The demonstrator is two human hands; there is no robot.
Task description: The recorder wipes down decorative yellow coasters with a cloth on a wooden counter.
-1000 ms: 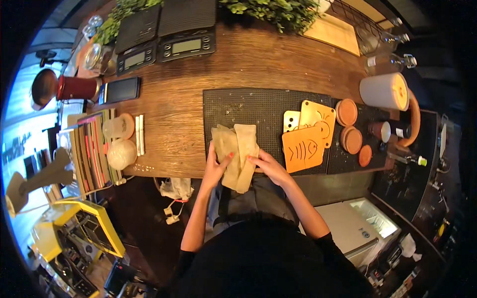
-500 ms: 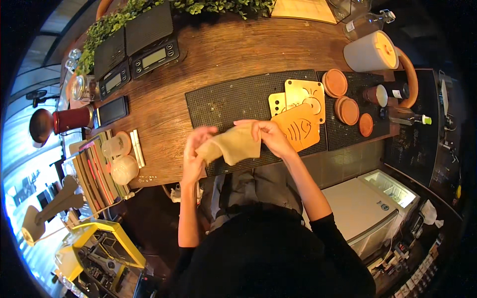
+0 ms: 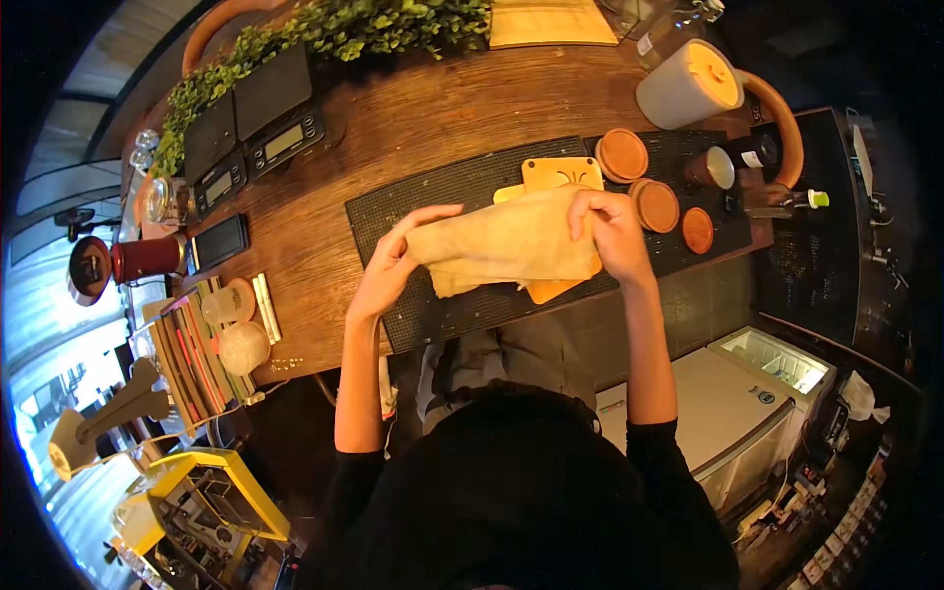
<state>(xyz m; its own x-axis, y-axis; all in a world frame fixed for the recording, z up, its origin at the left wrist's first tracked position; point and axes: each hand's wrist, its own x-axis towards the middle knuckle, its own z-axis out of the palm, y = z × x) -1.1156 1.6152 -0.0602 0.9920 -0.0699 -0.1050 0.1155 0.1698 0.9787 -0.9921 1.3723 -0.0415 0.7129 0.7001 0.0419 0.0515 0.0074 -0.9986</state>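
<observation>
Cloth [image 3: 501,241] between 2 hands [image 3: 618,241], above mat [image 3: 470,179]

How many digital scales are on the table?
2. They stand side by side on the far left of the wooden table, beside the green leaves: a left scale and a right scale. Any behind the leaves would be hidden.

The white label [image 3: 751,158] on the black canister [image 3: 766,147] is unreadably small.
</observation>
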